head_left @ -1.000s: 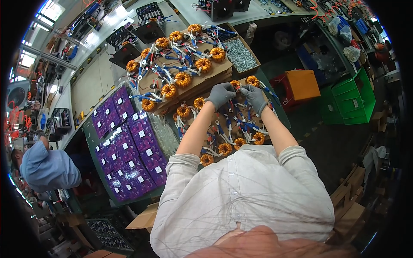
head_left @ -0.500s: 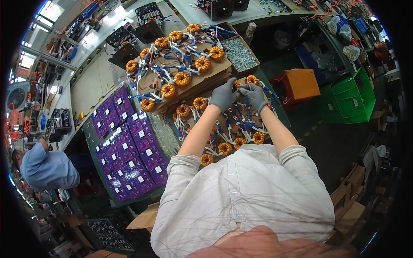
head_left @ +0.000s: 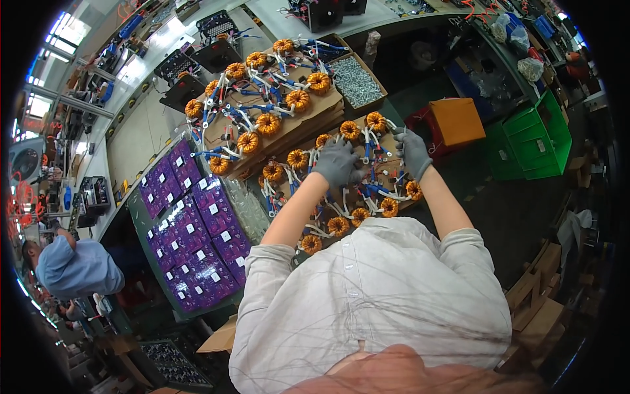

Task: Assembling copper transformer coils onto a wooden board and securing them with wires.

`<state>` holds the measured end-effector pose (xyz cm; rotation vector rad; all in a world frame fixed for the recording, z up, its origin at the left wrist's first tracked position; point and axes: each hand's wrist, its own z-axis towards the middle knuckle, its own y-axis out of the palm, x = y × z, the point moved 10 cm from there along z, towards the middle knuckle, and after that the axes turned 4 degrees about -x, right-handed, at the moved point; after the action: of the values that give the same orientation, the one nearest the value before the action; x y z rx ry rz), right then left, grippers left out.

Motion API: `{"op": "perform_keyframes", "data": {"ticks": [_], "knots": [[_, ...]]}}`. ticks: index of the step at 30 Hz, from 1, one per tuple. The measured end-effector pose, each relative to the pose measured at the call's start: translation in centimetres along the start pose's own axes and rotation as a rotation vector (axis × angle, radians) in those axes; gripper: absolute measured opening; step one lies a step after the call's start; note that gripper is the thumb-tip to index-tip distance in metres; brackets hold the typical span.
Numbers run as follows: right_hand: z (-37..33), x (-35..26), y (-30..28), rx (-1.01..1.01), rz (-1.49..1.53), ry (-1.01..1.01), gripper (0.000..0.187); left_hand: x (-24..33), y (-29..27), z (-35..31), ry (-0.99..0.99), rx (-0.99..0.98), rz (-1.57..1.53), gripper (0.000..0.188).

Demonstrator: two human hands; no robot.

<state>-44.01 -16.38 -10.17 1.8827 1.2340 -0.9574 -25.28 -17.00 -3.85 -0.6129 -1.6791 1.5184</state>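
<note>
My left hand (head_left: 338, 163), in a grey glove, is over the lower cardboard layer with its fingers apart. It is among orange copper-wound ring coils with blue, white and red leads, and nothing shows in its grasp. At the layer's far right corner, my gloved right hand (head_left: 413, 152) has its fingers bent in at the white-ended wire lead (head_left: 391, 125) of a ring coil (head_left: 376, 121). Another ring coil (head_left: 350, 130) lies between the hands, towards the far edge. The left palm hides some of the wires beneath it.
A raised cardboard stack (head_left: 321, 113) bears more coils at the far left, beside a box of screws (head_left: 358, 80). Purple circuit boards (head_left: 190, 230) cover the left table. At right stand an orange-topped red stool (head_left: 459, 123) and a green crate (head_left: 535, 141). A person (head_left: 79, 266) works far left.
My hands, close together over a coil at the far edge, have parted. The left has come nearer and opened; the right has shifted right to the leads. The coil they covered now lies uncovered.
</note>
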Motion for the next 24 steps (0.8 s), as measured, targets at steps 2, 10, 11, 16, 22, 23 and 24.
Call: {"op": "perform_keyframes", "data": {"ticks": [2,10,11,16,22,23,24], "knots": [[-0.7,-0.9,-0.1,-0.118,0.109,-0.09,0.024,0.2,-0.2,1.9,-0.018,-0.176,0.018,0.029],[-2.8,-0.2,-0.6,-0.069,-0.277,0.014,0.021,3.2,1.1,8.5,0.051,-0.223,0.086,0.025],[-2.3,0.1,-1.0,-0.042,-0.288,0.016,0.018,3.2,2.5,8.7,0.062,-0.235,0.132,0.024],[-2.1,-1.1,-2.0,-0.082,-0.294,-0.171,0.013,2.3,3.3,9.2,0.069,-0.271,0.085,0.021],[-2.6,-2.6,-1.3,-0.119,-0.119,-0.147,0.017,-2.9,2.9,8.8,-0.266,-0.246,-0.86,0.031],[-2.4,-3.0,-1.1,-0.128,-0.103,-0.206,0.019,-2.4,2.8,9.1,-0.224,-0.225,-0.97,0.034],[-2.3,-3.5,-0.9,-0.137,-0.087,-0.265,0.021,-1.9,2.7,9.5,-0.18,-0.203,-1.079,0.037]]}}
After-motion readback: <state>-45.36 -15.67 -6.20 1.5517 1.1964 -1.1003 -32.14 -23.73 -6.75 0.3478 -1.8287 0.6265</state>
